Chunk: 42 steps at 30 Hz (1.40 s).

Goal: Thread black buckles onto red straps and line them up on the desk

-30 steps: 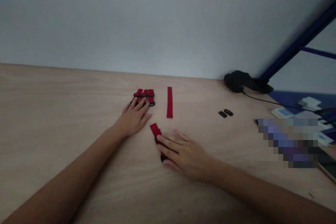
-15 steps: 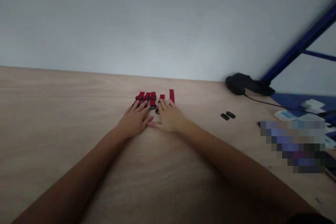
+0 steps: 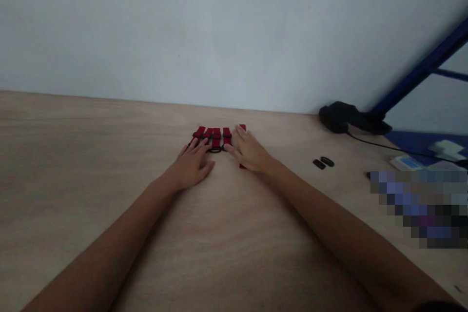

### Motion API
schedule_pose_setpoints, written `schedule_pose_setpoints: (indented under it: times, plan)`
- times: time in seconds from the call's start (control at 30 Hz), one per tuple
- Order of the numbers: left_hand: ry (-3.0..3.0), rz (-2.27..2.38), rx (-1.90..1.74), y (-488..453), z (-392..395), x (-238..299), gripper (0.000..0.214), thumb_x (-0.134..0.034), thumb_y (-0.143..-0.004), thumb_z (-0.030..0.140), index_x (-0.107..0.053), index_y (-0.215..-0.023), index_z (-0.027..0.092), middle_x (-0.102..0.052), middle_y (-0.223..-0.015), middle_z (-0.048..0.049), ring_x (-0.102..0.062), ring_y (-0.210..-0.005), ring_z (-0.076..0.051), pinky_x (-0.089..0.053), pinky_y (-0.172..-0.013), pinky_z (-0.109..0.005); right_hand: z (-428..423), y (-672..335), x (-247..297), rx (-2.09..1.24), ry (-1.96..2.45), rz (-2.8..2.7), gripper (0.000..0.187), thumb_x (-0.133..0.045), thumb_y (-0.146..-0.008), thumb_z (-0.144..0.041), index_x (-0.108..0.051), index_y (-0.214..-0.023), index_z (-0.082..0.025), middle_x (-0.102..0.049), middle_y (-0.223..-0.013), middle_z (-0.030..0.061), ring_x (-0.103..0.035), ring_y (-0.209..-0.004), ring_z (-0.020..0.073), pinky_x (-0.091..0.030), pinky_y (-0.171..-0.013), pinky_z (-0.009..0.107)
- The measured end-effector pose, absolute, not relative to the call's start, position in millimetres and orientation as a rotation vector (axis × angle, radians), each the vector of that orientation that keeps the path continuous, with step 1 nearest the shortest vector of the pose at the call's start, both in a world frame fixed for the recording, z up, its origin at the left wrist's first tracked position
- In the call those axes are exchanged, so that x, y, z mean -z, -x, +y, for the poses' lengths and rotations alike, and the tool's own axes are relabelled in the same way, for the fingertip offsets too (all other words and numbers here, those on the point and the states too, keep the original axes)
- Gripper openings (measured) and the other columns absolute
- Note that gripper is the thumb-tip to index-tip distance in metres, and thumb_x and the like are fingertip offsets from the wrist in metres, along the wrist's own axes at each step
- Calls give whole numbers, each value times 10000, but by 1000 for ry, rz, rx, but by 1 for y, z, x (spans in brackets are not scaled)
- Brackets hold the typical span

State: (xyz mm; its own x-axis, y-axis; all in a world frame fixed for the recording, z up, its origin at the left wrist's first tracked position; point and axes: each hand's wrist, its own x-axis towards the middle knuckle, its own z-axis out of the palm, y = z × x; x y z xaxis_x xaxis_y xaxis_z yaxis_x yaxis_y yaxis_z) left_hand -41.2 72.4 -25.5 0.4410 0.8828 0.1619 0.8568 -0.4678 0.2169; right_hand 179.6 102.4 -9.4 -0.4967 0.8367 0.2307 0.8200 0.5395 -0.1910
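Observation:
Several short red straps with black rings (image 3: 212, 137) lie side by side near the far edge of the wooden table (image 3: 73, 165). My left hand (image 3: 192, 165) lies flat, fingers stretched out, its tips on the left straps of the row. My right hand (image 3: 249, 151) lies flat to the right of the row, fingers extended, on top of a longer plain red strap (image 3: 242, 128); only that strap's far end and a bit near my palm show.
Two small black buckles (image 3: 323, 162) lie to the right of my right hand. A black object with a cable (image 3: 340, 116) sits by the wall at the back right. Papers and a blurred patch (image 3: 417, 204) fill the right edge.
My right hand slid a strap with a ring from the near table up to the row, left it at the row's right end, then moved right onto the long strap. My left hand stayed put.

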Motion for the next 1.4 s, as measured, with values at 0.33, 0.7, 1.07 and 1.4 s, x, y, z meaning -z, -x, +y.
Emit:
schedule_pose_setpoints:
  times: [0.33, 0.7, 1.07, 1.4]
  plan:
    - [-2627, 1438, -539, 30, 62, 13, 465, -476, -913, 374, -487, -1286, 96, -283, -1528, -206, -197, -1436, -363, -251, -1138, -556, 25, -228, 6, -181, 1295, -2607, 379, -466, -946, -347, -621, -1193, -104, -537, -1366, 194, -491, -1274, 290, -237, -1123, 580]
    - [-2718, 769, -427, -17, 6, -2, 309, -514, -905, 229, -614, -1196, 209, -551, -1145, -118, -500, -1093, -254, -450, -960, -415, -16, -280, 9, -465, 941, -2497, 405, -579, -862, -175, -593, -1266, -197, -547, -1375, 113, -510, -1272, 207, -452, -1044, 372]
    - [-2704, 802, -305, -8, 16, -1, 287, -428, -945, 191, -675, -1078, 248, -531, -982, -63, -483, -922, -200, -420, -790, -294, 16, -350, 3, 302, 1978, -2110, 287, -495, -899, -261, -731, -988, -124, -626, -1019, 174, -637, -894, 281, -517, -854, 438]
    - [-2749, 749, -374, -11, 18, 5, 331, -475, -873, 92, -694, -1052, 264, -550, -1014, -66, -489, -962, -212, -422, -860, -333, 19, -341, 4, -43, 1953, -2204, 236, -557, -850, -235, -705, -1010, -144, -667, -941, 111, -634, -816, 224, -490, -741, 318]
